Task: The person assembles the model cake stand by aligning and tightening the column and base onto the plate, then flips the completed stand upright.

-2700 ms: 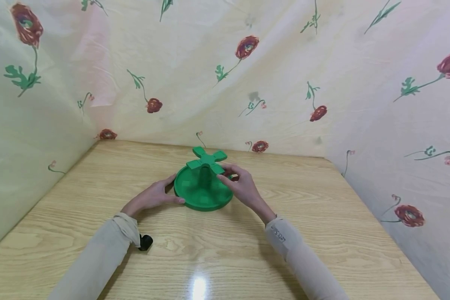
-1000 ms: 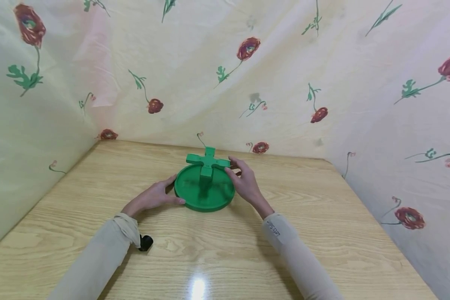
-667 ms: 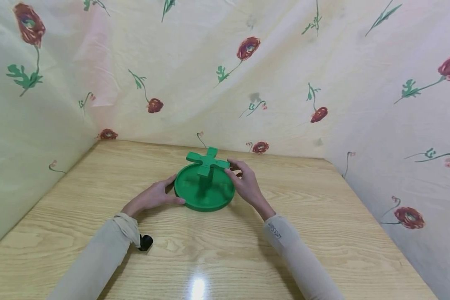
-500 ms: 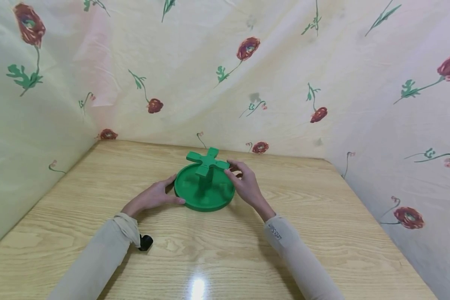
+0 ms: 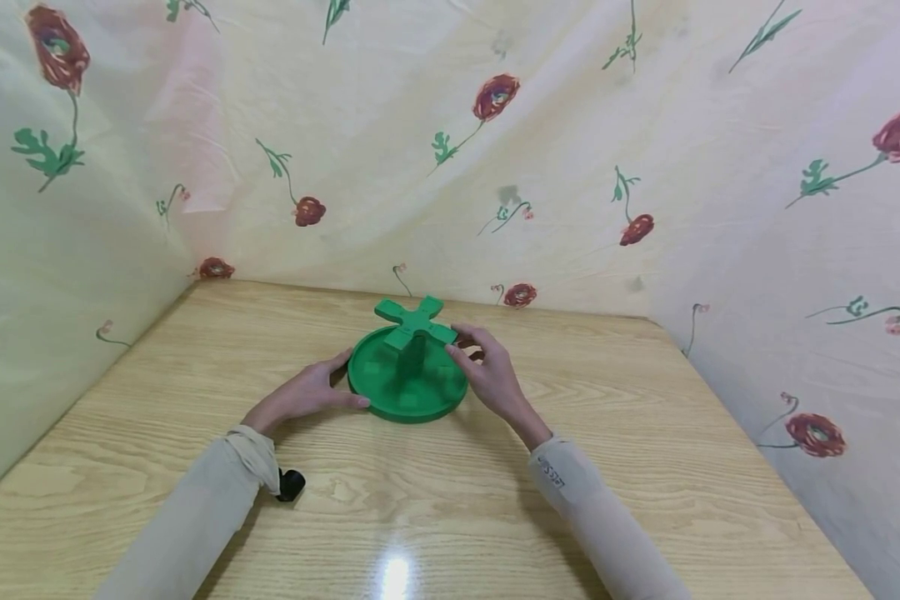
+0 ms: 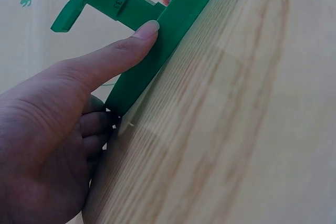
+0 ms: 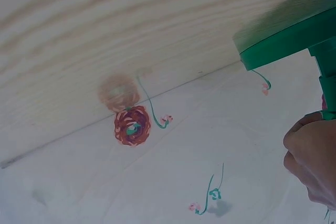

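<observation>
A green stand sits on the table, made of a round, low-rimmed base (image 5: 412,413), an upright post (image 5: 411,367) and a four-armed cross piece (image 5: 417,323) on top. My left hand (image 5: 311,390) holds the left edge of the base, thumb along the near rim and fingers round the far side. The left wrist view shows that thumb (image 6: 121,56) against the base wall and the number 33 on the post. At the right, my right hand (image 5: 490,371) pinches the end of one cross arm. In the right wrist view, the right hand (image 7: 317,150) is partly cut off.
The wooden table (image 5: 607,400) runs back to a flower-patterned cloth (image 5: 390,150) that hangs behind and along both sides. A small black object (image 5: 291,485) shows beside the left sleeve (image 5: 217,492), partly covered by it.
The cross piece has turned a little clockwise since half a second ago, and my right hand has moved slightly nearer with it. About a second ago its arms stood differently. My left hand has stayed put.
</observation>
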A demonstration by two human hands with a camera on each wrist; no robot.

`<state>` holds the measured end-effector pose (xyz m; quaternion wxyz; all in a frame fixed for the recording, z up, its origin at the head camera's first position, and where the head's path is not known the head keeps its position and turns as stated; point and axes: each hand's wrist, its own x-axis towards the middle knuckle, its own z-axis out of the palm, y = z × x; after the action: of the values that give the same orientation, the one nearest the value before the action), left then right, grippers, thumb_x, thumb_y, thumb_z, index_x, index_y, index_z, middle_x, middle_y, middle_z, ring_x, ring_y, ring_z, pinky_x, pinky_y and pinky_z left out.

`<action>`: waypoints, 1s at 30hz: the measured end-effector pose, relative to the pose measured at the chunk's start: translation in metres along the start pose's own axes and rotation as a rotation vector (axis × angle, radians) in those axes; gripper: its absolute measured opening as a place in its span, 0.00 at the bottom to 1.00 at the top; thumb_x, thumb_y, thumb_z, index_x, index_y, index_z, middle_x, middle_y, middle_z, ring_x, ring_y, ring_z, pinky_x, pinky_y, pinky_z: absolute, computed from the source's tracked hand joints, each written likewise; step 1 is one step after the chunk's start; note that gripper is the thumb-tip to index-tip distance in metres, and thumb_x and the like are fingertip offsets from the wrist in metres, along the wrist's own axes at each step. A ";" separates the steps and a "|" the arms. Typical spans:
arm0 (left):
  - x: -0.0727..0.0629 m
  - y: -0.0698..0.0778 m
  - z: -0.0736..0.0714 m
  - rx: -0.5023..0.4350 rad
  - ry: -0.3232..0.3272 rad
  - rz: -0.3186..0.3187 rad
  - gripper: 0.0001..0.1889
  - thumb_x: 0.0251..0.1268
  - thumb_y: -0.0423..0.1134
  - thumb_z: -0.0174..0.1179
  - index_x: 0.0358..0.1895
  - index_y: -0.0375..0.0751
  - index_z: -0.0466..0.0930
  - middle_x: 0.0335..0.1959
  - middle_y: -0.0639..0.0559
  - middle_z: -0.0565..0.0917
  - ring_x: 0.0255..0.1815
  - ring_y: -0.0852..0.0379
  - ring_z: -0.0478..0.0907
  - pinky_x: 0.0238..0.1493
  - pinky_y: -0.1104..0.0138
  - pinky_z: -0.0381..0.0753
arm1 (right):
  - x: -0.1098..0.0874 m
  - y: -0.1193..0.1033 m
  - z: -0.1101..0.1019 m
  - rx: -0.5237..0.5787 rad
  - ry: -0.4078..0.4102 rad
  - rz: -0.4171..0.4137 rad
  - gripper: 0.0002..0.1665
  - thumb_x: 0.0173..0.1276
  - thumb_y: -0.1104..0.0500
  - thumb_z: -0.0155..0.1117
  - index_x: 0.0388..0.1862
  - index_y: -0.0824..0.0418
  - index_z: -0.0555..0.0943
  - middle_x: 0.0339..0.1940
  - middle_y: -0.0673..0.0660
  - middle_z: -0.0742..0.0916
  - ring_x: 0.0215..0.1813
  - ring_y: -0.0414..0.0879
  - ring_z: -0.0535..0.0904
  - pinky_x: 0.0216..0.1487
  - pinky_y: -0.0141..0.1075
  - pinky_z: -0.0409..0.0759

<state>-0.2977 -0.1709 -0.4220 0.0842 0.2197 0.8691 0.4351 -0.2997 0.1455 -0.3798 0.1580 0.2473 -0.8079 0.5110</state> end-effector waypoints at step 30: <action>0.000 0.001 -0.001 0.008 0.000 0.006 0.58 0.64 0.57 0.72 0.84 0.33 0.44 0.82 0.33 0.52 0.82 0.35 0.48 0.76 0.40 0.53 | -0.009 -0.004 0.007 -0.001 -0.026 0.002 0.22 0.76 0.65 0.66 0.66 0.69 0.79 0.49 0.63 0.85 0.53 0.55 0.80 0.49 0.43 0.80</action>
<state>-0.2975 -0.1714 -0.4207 0.0821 0.2226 0.8703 0.4317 -0.2899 0.1403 -0.3843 0.1471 0.2532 -0.8104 0.5074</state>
